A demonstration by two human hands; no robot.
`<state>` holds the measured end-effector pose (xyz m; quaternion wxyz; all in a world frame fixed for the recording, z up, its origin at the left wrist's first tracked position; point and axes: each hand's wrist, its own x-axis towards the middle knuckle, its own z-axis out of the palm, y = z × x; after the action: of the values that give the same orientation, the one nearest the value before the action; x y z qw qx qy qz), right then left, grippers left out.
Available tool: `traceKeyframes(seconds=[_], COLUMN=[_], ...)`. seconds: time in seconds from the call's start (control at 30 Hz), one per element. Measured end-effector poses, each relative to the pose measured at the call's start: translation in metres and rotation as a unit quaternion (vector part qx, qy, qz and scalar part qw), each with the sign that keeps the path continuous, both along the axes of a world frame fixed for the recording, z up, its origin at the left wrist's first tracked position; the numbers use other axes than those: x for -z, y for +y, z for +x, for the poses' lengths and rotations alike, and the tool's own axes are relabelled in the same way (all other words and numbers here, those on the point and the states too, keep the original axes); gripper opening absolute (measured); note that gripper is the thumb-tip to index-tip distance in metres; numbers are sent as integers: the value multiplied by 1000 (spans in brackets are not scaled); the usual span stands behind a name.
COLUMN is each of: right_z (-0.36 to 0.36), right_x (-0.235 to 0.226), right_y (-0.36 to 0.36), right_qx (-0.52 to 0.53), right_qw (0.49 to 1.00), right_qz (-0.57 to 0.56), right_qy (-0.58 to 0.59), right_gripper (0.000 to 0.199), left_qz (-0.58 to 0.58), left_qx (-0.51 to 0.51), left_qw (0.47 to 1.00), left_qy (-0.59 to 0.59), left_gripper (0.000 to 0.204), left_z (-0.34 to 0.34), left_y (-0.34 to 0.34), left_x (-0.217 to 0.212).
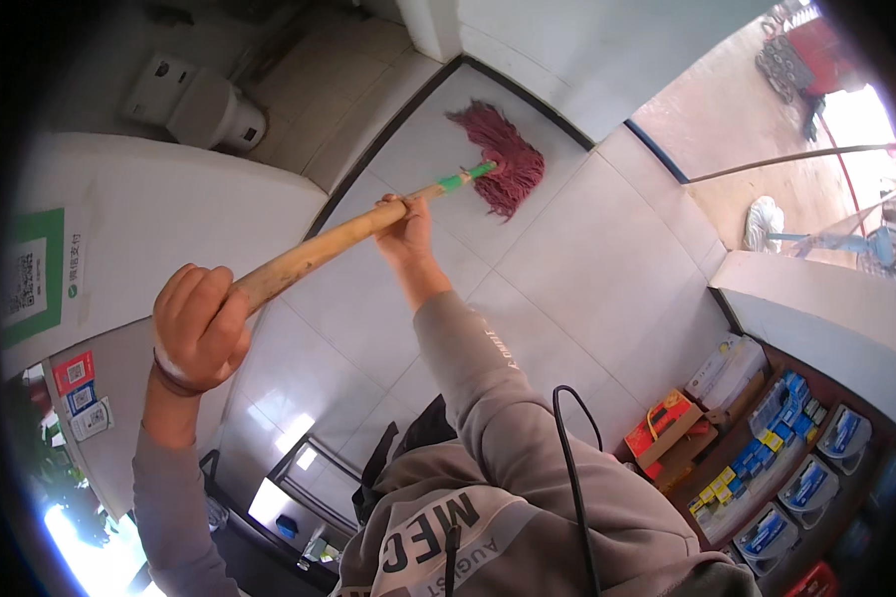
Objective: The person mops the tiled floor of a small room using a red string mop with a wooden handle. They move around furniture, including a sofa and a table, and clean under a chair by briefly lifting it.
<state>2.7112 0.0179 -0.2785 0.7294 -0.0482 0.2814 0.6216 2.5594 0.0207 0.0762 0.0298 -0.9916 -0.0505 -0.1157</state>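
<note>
A mop with a long wooden handle point(314, 254) slants from the near left toward the far middle of the head view. My left hand point(201, 323) is wrapped round the top end of the handle. Lower down the shaft, my right hand point(406, 231) grips it with the arm stretched forward. Past that hand a green section point(465, 179) joins the handle to the dark red mop head point(508, 159). Its strands lie spread on the pale tiled floor point(558, 269), near the corner of the dark skirting.
A toilet point(204, 107) stands beyond the far-left doorway. At the right, shelves hold small blue and yellow boxes point(757, 448), beside an open red carton point(667, 428). A second, white mop point(764, 221) lies past the right doorway. A white counter point(169, 199) borders my left.
</note>
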Motion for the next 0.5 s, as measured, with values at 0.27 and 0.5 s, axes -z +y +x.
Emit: traceKeyframes(seconds=[0.27, 0.5], right_z=[84, 148], right_x=[9, 43], right_y=[-110, -230], right_qx=[17, -3], right_qw=[997, 981], right_qz=[-51, -155], right_qy=[-62, -115], right_gripper=[18, 18], left_qz=[-16, -61], left_qx=[3, -55], left_qw=[998, 990], left_qy=[-57, -116], left_gripper=[22, 21], left_z=[47, 78], left_y=[-70, -175], left_x=[28, 82])
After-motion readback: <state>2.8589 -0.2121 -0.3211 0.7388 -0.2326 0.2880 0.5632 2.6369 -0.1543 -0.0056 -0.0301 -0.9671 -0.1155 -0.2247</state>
